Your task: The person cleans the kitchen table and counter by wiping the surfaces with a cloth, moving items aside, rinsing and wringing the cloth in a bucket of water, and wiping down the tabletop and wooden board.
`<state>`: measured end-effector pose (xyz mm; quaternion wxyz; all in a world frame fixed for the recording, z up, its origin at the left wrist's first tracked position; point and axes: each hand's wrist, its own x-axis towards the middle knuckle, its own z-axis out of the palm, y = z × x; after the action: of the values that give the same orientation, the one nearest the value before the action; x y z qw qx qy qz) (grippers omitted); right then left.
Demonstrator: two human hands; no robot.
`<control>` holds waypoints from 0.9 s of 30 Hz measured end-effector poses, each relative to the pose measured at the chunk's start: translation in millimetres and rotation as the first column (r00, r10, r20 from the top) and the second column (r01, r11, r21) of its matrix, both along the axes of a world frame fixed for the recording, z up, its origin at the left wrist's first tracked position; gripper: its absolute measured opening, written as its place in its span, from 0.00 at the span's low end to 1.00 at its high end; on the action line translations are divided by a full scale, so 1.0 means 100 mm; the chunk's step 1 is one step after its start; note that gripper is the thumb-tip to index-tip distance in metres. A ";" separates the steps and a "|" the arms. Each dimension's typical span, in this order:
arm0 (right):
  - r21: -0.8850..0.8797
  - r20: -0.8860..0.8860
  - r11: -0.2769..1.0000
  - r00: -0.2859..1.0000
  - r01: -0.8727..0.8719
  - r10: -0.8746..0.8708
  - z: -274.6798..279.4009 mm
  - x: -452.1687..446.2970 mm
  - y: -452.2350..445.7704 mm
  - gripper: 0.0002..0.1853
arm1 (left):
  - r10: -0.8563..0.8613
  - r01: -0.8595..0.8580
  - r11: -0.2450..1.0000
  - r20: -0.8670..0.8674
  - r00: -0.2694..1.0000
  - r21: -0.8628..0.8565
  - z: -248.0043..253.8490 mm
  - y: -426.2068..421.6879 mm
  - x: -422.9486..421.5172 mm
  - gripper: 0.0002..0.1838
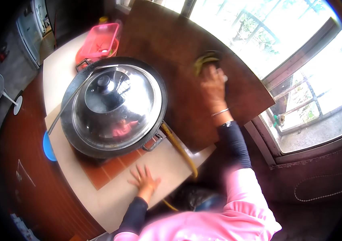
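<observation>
My right hand [213,86] reaches far over a dark brown board [179,100] beside the window. Its fingers press a blurred yellow-green and dark cloth [206,60] against the board's surface. My left hand [145,180] lies on the pale countertop [110,209] with its fingers spread, holding nothing. Just beyond that hand stands a large dark wok [68,132], covered by a shiny domed metal lid [143,108] with a round black knob.
Reddish tiles [108,170] lie under the wok. A yellow hose [179,150] runs along the counter's right side. Behind the wok is a pink plastic basket [98,40]. A long metal handle [70,98] leans across the wok's left rim, near a blue round item [49,146].
</observation>
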<state>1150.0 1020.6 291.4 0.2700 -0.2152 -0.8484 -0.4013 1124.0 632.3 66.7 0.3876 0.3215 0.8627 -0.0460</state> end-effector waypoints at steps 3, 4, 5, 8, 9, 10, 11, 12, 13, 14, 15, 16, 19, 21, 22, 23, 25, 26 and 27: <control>-0.296 0.361 0.950 0.932 0.097 0.017 -0.74 -0.06 -0.61 0.17 | -0.016 0.016 1.000 -0.014 1.000 0.004 -0.01 -0.05 0.01 0.57; -0.257 0.385 0.966 0.916 -0.011 0.113 -1.17 0.10 -0.78 0.18 | -0.009 0.009 1.000 -0.001 1.000 0.006 0.04 -0.03 0.01 0.57; -0.282 0.455 0.954 0.862 -0.100 0.225 -1.52 0.27 -0.88 0.19 | 0.000 0.000 1.000 0.010 1.000 0.010 0.07 -0.01 0.00 0.57; -0.400 0.605 0.887 0.661 -0.229 0.444 -1.77 0.56 -0.84 0.21 | -0.011 0.011 0.998 0.006 1.000 0.054 0.02 -0.06 -0.02 0.57; -0.400 0.484 0.898 0.789 -0.184 0.378 -1.47 0.54 -0.80 0.22 | -0.012 0.012 0.998 0.008 1.000 0.058 0.04 -0.06 -0.03 0.57; -0.411 0.354 0.902 0.888 -0.133 0.292 -1.17 0.51 -0.73 0.23 | -0.013 0.012 0.998 0.012 1.000 0.054 0.04 -0.07 -0.03 0.57; -0.499 0.094 0.856 0.974 -0.133 0.206 -0.83 0.37 -0.49 0.24 | -0.007 0.006 0.999 0.015 1.000 0.053 0.05 -0.06 -0.02 0.57; -0.207 0.070 0.961 0.977 -0.184 0.202 -0.23 0.24 -0.32 0.21 | -0.003 0.002 0.998 0.023 1.000 0.055 0.04 -0.05 0.01 0.57; 0.060 0.098 0.997 0.994 0.049 -0.055 0.32 0.06 -0.25 0.19 | 0.001 -0.002 0.999 0.027 1.000 0.044 0.04 -0.05 0.02 0.57; 0.003 -0.031 0.999 0.998 0.046 -0.046 0.59 -0.05 -0.02 0.18 | 0.006 -0.007 0.999 0.022 1.000 0.035 0.03 -0.03 -0.01 0.57; -0.011 -0.098 0.993 0.989 0.113 -0.114 0.79 -0.20 0.10 0.18 | 0.011 -0.011 0.999 0.012 1.000 0.035 0.02 -0.03 -0.02 0.57; -0.016 -0.148 0.994 0.983 0.111 -0.112 0.82 -0.37 0.27 0.19 | 0.000 0.000 0.999 -0.003 1.000 0.052 -0.01 -0.05 0.00 0.57; 0.053 0.017 0.984 0.985 0.173 -0.174 0.48 -0.84 0.48 0.17 | -0.008 0.010 0.998 -0.024 1.000 0.058 -0.09 -0.06 0.02 0.57; -0.068 0.190 0.989 0.975 0.128 -0.113 0.12 -0.99 0.25 0.16 | -0.007 0.008 0.998 -0.015 1.000 0.058 -0.08 -0.07 0.01 0.57; -0.012 0.181 0.999 0.983 0.035 -0.032 -0.22 -1.03 0.20 0.16 | -0.010 0.011 0.999 -0.022 1.000 0.050 -0.07 -0.07 0.00 0.57; 0.051 0.178 0.997 0.983 -0.060 0.050 -0.58 -1.03 0.18 0.16 | -0.010 0.010 0.999 -0.005 1.000 0.041 -0.07 -0.05 0.00 0.58; -0.215 0.416 0.967 0.883 -0.135 0.216 -1.07 -0.73 -0.17 0.17 | -0.008 0.008 0.999 0.011 1.000 0.039 -0.05 -0.05 -0.02 0.58; -0.266 0.442 0.950 0.856 -0.161 0.269 -1.40 -0.55 -0.33 0.18 | -0.007 0.006 0.999 0.017 1.000 0.045 -0.04 -0.06 -0.02 0.58; -0.255 0.539 0.960 0.808 -0.113 0.238 -1.54 -0.28 -0.57 0.18 | -0.007 0.006 0.999 0.024 1.000 0.054 -0.03 -0.06 -0.02 0.58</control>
<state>1122.4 963.7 137.2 0.0189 -0.0345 -0.9439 -0.3279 1122.4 626.1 64.2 0.3892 0.3350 0.8579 -0.0201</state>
